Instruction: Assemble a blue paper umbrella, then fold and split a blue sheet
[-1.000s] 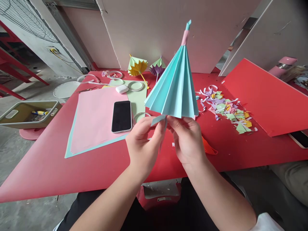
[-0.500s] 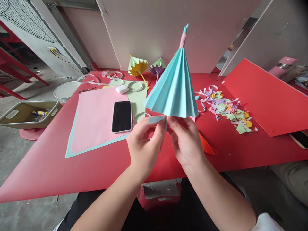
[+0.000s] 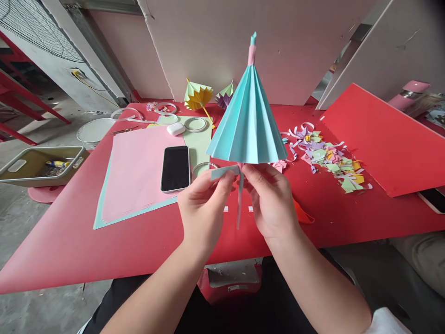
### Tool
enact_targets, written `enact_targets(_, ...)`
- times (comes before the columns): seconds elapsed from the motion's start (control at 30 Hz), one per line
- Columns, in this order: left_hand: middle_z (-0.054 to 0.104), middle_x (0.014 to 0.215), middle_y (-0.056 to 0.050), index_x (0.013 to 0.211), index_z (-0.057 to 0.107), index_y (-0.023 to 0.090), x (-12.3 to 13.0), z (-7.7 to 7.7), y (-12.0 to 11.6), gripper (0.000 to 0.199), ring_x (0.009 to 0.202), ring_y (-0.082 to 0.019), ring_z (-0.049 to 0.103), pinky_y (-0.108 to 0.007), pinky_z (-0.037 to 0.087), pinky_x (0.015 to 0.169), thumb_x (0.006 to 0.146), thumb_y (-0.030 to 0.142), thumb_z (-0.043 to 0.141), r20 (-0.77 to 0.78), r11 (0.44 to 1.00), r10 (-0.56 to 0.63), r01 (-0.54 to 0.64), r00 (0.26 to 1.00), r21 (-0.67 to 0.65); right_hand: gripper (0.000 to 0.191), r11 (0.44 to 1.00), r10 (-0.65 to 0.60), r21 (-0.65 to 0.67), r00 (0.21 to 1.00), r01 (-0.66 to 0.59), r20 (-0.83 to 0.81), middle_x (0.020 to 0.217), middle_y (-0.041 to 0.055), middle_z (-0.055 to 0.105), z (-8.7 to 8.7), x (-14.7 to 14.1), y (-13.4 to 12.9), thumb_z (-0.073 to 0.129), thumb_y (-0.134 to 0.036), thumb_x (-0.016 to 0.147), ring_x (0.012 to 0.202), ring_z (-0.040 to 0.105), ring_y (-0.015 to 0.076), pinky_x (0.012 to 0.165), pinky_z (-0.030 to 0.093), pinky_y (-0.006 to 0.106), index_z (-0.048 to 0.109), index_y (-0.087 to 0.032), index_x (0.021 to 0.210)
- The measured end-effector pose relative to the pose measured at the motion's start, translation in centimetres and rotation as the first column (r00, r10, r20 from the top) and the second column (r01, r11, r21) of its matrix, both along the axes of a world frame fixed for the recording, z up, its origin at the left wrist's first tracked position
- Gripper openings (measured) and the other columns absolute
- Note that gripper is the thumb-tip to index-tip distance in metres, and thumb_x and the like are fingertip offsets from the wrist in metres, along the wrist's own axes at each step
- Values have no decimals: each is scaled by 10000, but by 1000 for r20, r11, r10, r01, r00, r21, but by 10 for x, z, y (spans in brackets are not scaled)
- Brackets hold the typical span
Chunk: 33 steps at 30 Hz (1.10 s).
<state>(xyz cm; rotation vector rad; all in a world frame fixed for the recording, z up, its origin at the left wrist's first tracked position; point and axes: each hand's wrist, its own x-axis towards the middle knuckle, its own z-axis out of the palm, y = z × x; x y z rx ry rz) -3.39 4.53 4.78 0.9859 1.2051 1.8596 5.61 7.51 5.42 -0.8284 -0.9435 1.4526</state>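
A pleated light-blue paper umbrella (image 3: 248, 120) stands upright in the air above the table, its pink collar and blue tip pointing up. Just under its lower edge, my left hand (image 3: 205, 204) is closed, pinching a pale blue-grey paper strip (image 3: 224, 172) between thumb and forefinger. My right hand (image 3: 273, 199) is closed at the base of the umbrella, where the canopy partly hides its fingers; it grips the thin stick there. A narrow pale strip (image 3: 239, 204) dangles between my two hands.
On the red table (image 3: 146, 250), a black phone (image 3: 175, 168) lies on pink paper sheets (image 3: 135, 171). Finished paper umbrellas (image 3: 199, 96) stand at the back. Paper scraps (image 3: 333, 157) are heaped on the right beside a red board (image 3: 385, 139). An orange-red object (image 3: 303, 212) lies near my right wrist.
The umbrella has swung left at its top and now stands more upright. Both hands have shifted slightly, and the dangling strip hangs more plainly between them.
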Motion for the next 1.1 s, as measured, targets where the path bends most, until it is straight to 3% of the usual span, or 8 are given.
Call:
enact_targets(0.2,646,755,-18,764,698,212,0,0,-2,91,706,-148,581,-286,481,667,783,264,626,-132,1000,6,-7,991,-6,32,999,-37,17,999,38,-16,740,-22,652,0,-3,-3,668,-287,737,729,608,126,700,509,280,664,-256,732)
enact_targets(0.47,663,776,-8,770,695,220,1,-3,-3,83,725,-153,608,-279,489,652,793,208,616,-328,990,107,-70,938,122,27,998,-42,33,998,43,-47,703,-31,639,1,-4,-5,667,-268,744,629,590,97,642,510,253,661,-241,740)
enact_targets(0.77,638,732,2,771,696,223,-1,0,-4,82,651,-126,566,-269,460,621,792,201,620,-268,994,66,-40,961,100,47,992,-39,120,999,41,-20,604,-40,611,0,-5,-3,666,-266,744,581,589,103,608,513,259,657,-241,705)
enact_targets(0.93,647,755,-6,783,702,223,0,0,-4,72,708,-144,597,-270,464,633,785,207,631,-274,994,67,-40,960,104,29,995,-37,89,999,39,-20,681,-19,645,-1,-3,-3,663,-264,740,700,620,135,643,516,277,653,-241,725)
enact_targets(1.1,624,720,6,727,690,217,-2,1,-4,85,682,-132,578,-273,461,647,785,201,629,-241,996,38,-16,970,93,55,997,70,51,994,-66,-84,764,-8,662,-1,-1,0,680,-255,723,742,618,140,707,518,300,660,-246,773)
